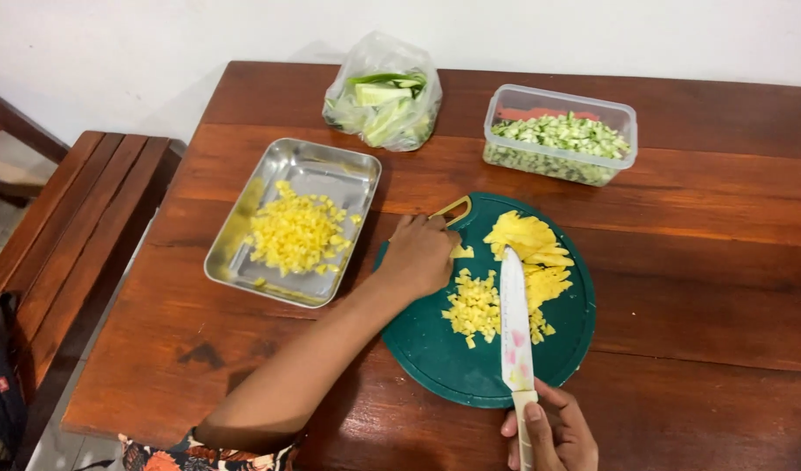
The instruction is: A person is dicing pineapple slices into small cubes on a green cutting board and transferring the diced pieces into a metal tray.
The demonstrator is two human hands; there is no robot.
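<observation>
Head view: left hand (pixel 420 255) resting on green board (pixel 435 353), fingers curled over a yellow piece (pixel 462 252). Right hand (pixel 548 432) closed round knife (pixel 514 327), blade flat over diced mango (pixel 475 307). Slices (pixel 529 240) behind. Tray (pixel 243 262) left on worktop (pixel 697 262).

Home kitchen: cutting board (pixel 470 366), food tray (pixel 243 262)

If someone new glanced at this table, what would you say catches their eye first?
The bright yellow diced fruit on the round green cutting board at the centre stands out, with the right hand holding a white knife over it and the left hand resting at the board's edge. To the left, a steel tray holds more yellow cubes.
</observation>
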